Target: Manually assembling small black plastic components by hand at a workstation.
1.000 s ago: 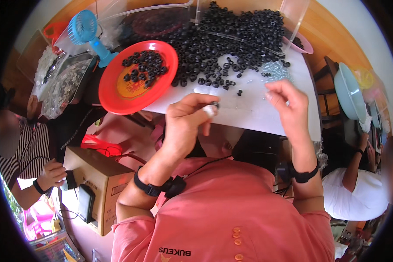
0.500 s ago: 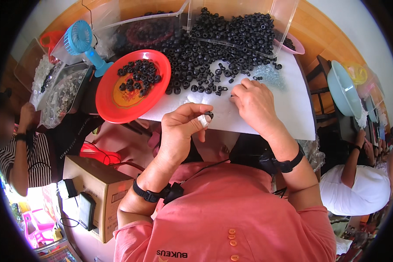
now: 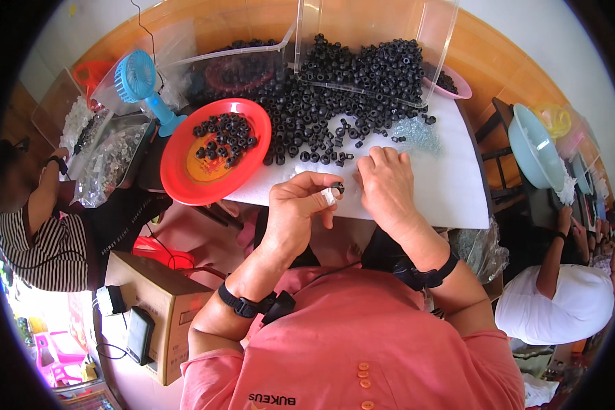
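Note:
My left hand is closed in a pinch at the near edge of the white table top, with white tape round its thumb. Between thumb and forefinger it grips a small black ring-shaped part. Just to the right is my right hand, apart from the left, its fingers bent and drawn together. Whatever those fingertips may hold is hidden. Beyond both hands spreads a heap of small black parts, with several loose ones at its near side. A red plate left of my left hand bears more black parts.
A clear plastic bin lies among the heap. Clear beads form a patch at the right. At the left stand a blue fan and a metal tray. A cardboard box is below. People sit on both sides.
My right hand has come left and nearer to my left hand, away from the loose parts. The left keeps its pinch on the black part. The whole view has shifted slightly.

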The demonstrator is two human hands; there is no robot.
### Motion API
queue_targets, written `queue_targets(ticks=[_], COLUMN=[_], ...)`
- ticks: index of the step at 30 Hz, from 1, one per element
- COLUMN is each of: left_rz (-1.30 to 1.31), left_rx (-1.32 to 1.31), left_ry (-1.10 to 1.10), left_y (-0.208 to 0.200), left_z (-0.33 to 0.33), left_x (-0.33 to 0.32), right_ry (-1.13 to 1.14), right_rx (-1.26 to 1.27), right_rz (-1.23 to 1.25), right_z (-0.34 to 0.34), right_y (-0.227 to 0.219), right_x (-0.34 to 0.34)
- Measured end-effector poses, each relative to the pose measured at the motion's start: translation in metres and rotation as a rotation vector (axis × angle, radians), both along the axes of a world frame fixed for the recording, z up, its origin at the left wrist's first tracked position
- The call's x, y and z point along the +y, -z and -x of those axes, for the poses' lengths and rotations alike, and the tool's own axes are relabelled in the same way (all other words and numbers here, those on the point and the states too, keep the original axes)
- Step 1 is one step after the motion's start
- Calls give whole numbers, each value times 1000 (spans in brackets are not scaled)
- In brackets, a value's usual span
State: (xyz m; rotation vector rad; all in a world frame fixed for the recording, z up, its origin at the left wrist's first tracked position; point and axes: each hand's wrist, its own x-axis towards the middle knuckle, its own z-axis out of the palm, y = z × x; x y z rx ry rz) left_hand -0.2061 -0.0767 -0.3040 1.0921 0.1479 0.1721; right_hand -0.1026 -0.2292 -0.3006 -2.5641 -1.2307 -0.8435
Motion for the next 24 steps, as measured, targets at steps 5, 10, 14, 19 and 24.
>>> queue_targets(ticks=[5,10,14,19,24], left_rz=[7,63,74,115,27], left_rx=[-1,-14,-27,-10,-45], left_ry=[26,53,54,42,35], left_y=[-3,-6,-9,-12,-12], left_z=[-10,-17,-22,-22,-18], left_x=[-7,-11,-14,-17,-16], right_ry=[-118,-391,-448,-449,-475], right_rx=[116,878,976,1102,1151], right_rz=[-216,-747,-772,-821,-820], right_z=[-8,3,5,7,8], right_y=[3,-27,-36,-36,-38], right_x=[-10,-16,-15,-14,-14])
